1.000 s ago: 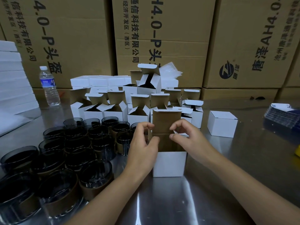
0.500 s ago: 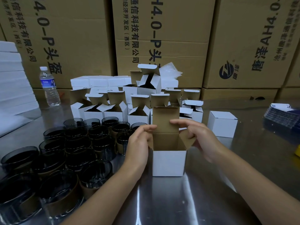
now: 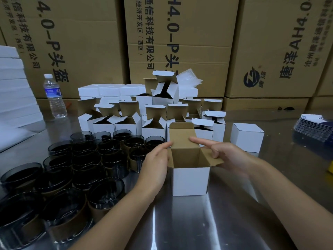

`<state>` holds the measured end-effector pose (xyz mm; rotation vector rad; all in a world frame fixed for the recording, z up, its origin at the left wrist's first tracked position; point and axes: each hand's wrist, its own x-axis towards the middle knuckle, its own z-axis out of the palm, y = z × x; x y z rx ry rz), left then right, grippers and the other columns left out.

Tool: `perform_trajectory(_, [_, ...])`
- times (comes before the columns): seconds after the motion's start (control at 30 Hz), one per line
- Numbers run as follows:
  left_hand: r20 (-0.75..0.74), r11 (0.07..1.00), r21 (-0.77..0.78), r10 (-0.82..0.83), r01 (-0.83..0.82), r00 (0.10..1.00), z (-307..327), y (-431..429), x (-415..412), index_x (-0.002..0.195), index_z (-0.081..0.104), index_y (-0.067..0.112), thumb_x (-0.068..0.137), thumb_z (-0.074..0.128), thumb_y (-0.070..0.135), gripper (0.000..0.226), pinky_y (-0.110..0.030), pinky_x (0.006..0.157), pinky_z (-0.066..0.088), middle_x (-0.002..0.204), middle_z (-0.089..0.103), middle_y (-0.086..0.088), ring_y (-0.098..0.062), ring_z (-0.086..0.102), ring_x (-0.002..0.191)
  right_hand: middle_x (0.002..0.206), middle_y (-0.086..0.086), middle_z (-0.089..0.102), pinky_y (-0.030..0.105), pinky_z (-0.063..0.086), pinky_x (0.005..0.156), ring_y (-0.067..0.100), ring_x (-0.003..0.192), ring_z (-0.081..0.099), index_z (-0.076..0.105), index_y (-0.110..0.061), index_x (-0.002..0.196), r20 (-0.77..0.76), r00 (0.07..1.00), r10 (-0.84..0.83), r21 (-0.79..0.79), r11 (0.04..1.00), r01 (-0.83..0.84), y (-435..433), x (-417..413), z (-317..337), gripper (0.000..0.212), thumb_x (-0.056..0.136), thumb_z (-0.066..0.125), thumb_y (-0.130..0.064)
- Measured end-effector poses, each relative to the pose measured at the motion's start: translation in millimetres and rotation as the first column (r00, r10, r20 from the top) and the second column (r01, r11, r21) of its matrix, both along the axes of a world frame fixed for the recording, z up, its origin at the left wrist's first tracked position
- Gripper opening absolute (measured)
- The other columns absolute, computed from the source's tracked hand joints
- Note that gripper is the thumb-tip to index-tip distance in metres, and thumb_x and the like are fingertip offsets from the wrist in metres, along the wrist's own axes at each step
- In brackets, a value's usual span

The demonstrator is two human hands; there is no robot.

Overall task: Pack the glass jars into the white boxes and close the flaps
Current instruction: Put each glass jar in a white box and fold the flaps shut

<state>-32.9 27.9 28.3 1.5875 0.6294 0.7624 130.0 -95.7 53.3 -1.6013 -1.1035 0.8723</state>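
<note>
Since a second ago both hands have spread apart and the white box (image 3: 190, 181) now stands with its top fully open — the tall back flap (image 3: 182, 136) upright, the right side flap (image 3: 211, 157) folded outward, brown cardboard showing inside. It sits near the middle of the shiny metal tabletop (image 3: 207, 222), and no jar can be seen in it from this angle. At its left wall the left hand (image 3: 155, 165) rests flat against the box, fingers loosely extended toward the top corner, its grip relaxed and closed around nothing. On the other side the right hand (image 3: 228, 156) is also loose: the forefinger points across and touches the face of the back flap, while the curled fingers lie against the splayed right flap, pinching nothing. Just left of the box stands a crowd of dark glass jars (image 3: 75, 170), many with brown bands around them, running from the near left corner toward the back. Behind the box is a cluster of open white boxes (image 3: 129, 121) with flaps up, some stacked, and a row of closed ones behind those. One closed white box (image 3: 246, 137) stands alone to the right — near the right hand but apart from it. Farther out, a water bottle (image 3: 54, 96) stands at back left, a stack of flat dark sheets (image 3: 315, 127) lies at far right, and large brown cartons (image 3: 180, 38) wall off the rear.
</note>
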Motion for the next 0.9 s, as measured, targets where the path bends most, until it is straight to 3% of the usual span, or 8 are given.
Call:
perform_trajectory(0.1, [-0.046, 0.995, 0.090, -0.033, 0.037, 0.998, -6, 1, -1, 0.123, 0.060, 0.037, 0.096, 0.040, 0.022, 0.037, -0.046, 0.103, 0.044, 0.127, 0.056, 0.002, -0.018, 0.055, 0.116, 0.134, -0.001, 0.054, 0.043, 0.038, 0.106, 0.033, 0.124, 0.048, 0.063, -0.047, 0.117, 0.002, 1.000, 0.022, -0.024, 0.999, -0.022, -2, 1, 0, 0.067, 0.059, 0.042, -0.021])
perform_trajectory(0.2, [-0.082, 0.982, 0.175, -0.054, 0.068, 0.995, -7, 0, -2, 0.120, 0.057, 0.044, 0.088, 0.049, 0.048, 0.033, -0.033, 0.099, 0.044, 0.125, 0.053, 0.011, -0.005, 0.052, 0.112, 0.118, -0.014, 0.063, 0.045, 0.034, 0.108, 0.035, 0.126, 0.041, 0.064, -0.044, 0.117, 0.019, 1.000, 0.018, 0.003, 1.000, -0.018, -2, 2, -2, 0.067, 0.059, 0.040, -0.021])
perform_trajectory(0.33, [-0.136, 0.973, 0.191, -0.101, 0.126, 0.986, -9, -1, -5, 0.117, 0.049, 0.054, 0.054, 0.052, 0.081, 0.070, -0.022, 0.090, 0.043, 0.119, 0.055, 0.022, 0.005, 0.052, 0.108, 0.108, -0.019, 0.068, 0.034, 0.044, 0.099, 0.021, 0.116, 0.055, 0.065, -0.040, 0.117, -0.023, 0.999, 0.042, 0.042, 0.998, -0.041, -2, 0, -6, 0.067, 0.059, 0.039, -0.018])
perform_trajectory(0.4, [-0.140, 0.965, 0.208, -0.133, 0.160, 0.981, -11, -1, -7, 0.122, 0.044, 0.053, 0.045, 0.064, 0.080, 0.084, -0.010, 0.079, 0.045, 0.113, 0.055, 0.027, 0.012, 0.055, 0.099, 0.111, -0.014, 0.069, 0.020, 0.052, 0.082, 0.014, 0.107, 0.063, 0.065, -0.037, 0.117, -0.058, 0.997, 0.060, 0.061, 0.997, -0.057, -3, 1, -7, 0.067, 0.059, 0.039, -0.017])
perform_trajectory(0.47, [-0.165, 0.946, 0.233, -0.191, 0.226, 0.968, -14, 1, -7, 0.126, 0.038, 0.052, 0.041, 0.077, 0.072, 0.097, -0.006, 0.074, 0.046, 0.110, 0.054, 0.029, 0.016, 0.056, 0.094, 0.112, -0.012, 0.069, 0.015, 0.051, 0.079, 0.014, 0.104, 0.064, 0.065, -0.036, 0.117, -0.073, 0.995, 0.062, 0.065, 0.996, -0.058, -5, 4, -7, 0.067, 0.059, 0.038, -0.016])
perform_trajectory(0.73, [-0.226, 0.918, 0.266, -0.236, 0.293, 0.945, -14, 5, -5, 0.127, 0.027, 0.056, 0.035, 0.082, 0.062, 0.107, -0.012, 0.083, 0.045, 0.118, 0.045, 0.028, 0.004, 0.053, 0.106, 0.120, -0.008, 0.057, 0.023, 0.039, 0.083, 0.004, 0.111, 0.052, 0.071, -0.040, 0.098, 0.178, 0.977, -0.120, 0.127, 0.987, 0.098, -6, -1, 10, 0.052, 0.060, 0.041, -0.020])
perform_trajectory(0.8, [-0.234, 0.914, 0.284, -0.228, 0.291, 0.945, -15, 6, -4, 0.128, 0.027, 0.056, 0.036, 0.082, 0.062, 0.108, -0.019, 0.090, 0.047, 0.120, 0.045, 0.026, 0.001, 0.053, 0.108, 0.117, -0.013, 0.053, 0.017, 0.037, 0.088, -0.006, 0.112, 0.046, 0.069, -0.038, 0.092, 0.308, 0.909, -0.279, 0.294, 0.937, 0.188, -5, -10, 16, 0.034, 0.076, 0.046, -0.019])
perform_trajectory(0.9, [-0.196, 0.916, 0.284, -0.234, 0.284, 0.952, -16, 5, -4, 0.127, 0.028, 0.056, 0.037, 0.083, 0.062, 0.106, -0.021, 0.092, 0.048, 0.119, 0.049, 0.025, 0.001, 0.055, 0.107, 0.105, -0.018, 0.055, 0.007, 0.031, 0.086, -0.008, 0.103, 0.046, 0.066, -0.029, 0.087, 0.620, 0.617, -0.485, 0.499, 0.850, 0.167, 2, -37, 28, 0.024, 0.085, 0.051, -0.010])
